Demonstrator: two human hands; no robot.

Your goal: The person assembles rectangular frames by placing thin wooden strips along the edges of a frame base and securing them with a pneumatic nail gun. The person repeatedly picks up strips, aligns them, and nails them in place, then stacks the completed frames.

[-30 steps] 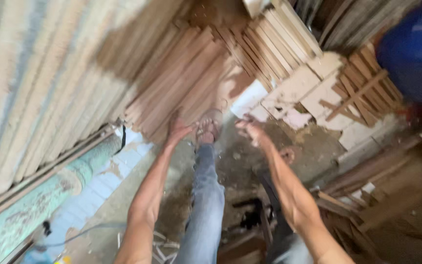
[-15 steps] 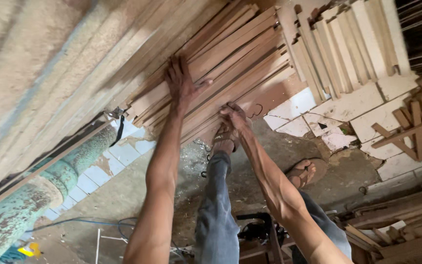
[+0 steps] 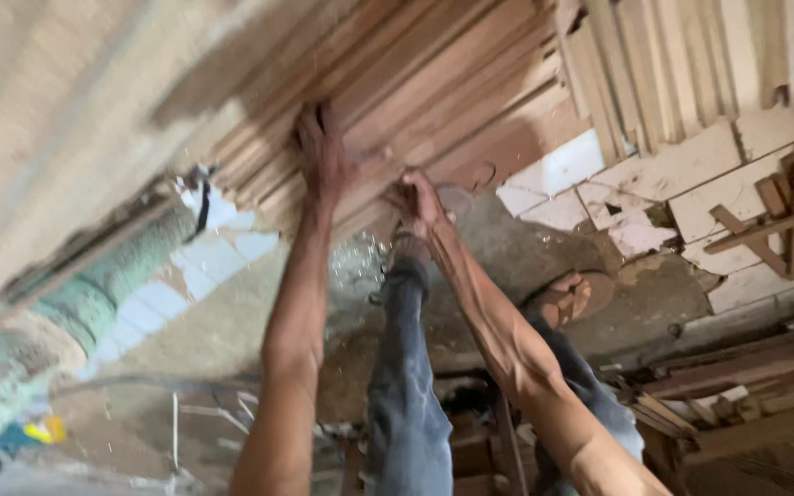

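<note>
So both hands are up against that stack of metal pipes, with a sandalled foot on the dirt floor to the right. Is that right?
Not quite: the stack is wooden planks, not metal pipes. The head view shows the left hand flat on the boards and the right hand at their lower ends. The sandalled foot does rest on the dirt floor to the right.

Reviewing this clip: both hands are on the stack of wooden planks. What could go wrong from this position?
1. The left hand lies flat on the leaning wooden planks while the right hand grips their lower ends; loosely stacked boards could slide and pinch fingers.
2. A foot rests on the dusty floor close under the stack, so a slipping plank might strike it.
3. Bare hands on rough sawn edges risk splinters.
</note>
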